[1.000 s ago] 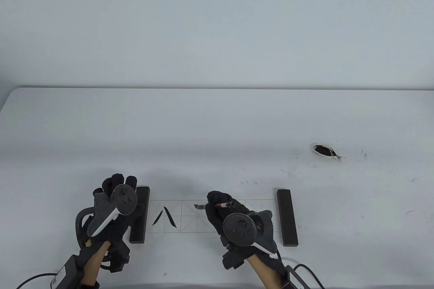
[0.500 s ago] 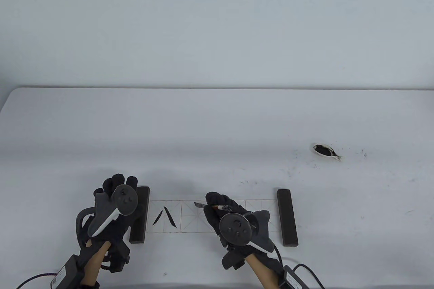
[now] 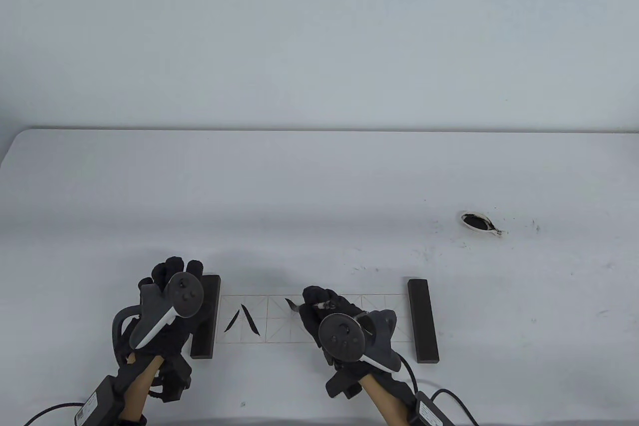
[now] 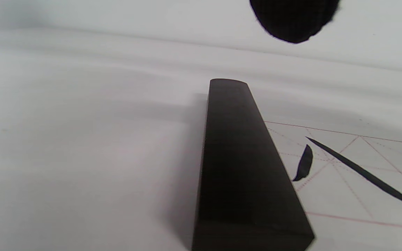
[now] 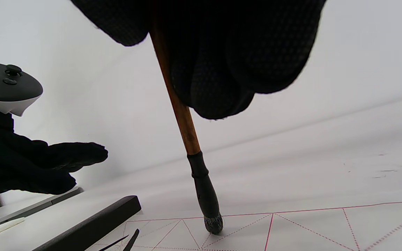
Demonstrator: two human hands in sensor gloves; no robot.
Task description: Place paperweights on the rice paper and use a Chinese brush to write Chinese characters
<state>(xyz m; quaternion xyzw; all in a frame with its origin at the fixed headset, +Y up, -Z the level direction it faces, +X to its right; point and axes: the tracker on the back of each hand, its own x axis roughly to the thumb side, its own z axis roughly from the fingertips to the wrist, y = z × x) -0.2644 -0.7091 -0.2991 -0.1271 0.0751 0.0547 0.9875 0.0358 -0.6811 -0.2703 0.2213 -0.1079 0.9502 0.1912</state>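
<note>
A strip of rice paper (image 3: 279, 331) with a red grid lies near the table's front edge, a dark paperweight on its left end (image 3: 205, 318) and another on its right end (image 3: 423, 321). My right hand (image 3: 315, 302) grips the brown-handled brush (image 5: 181, 115); its black tip (image 5: 213, 223) touches the paper in the second cell, beside a short fresh stroke (image 3: 289, 303). Two ink strokes (image 3: 243, 320) fill the first cell. My left hand (image 3: 172, 291) lies over the left paperweight (image 4: 239, 167) with straight fingers (image 5: 72, 157).
A small white dish of black ink (image 3: 478, 222) sits at the far right, with ink specks on the table around it. Cables and black boxes trail from both wrists at the front edge.
My right hand has drifted slightly left and toward me, bringing the brush more upright, with its tip still in the second cell. The left hand has stayed put.
</note>
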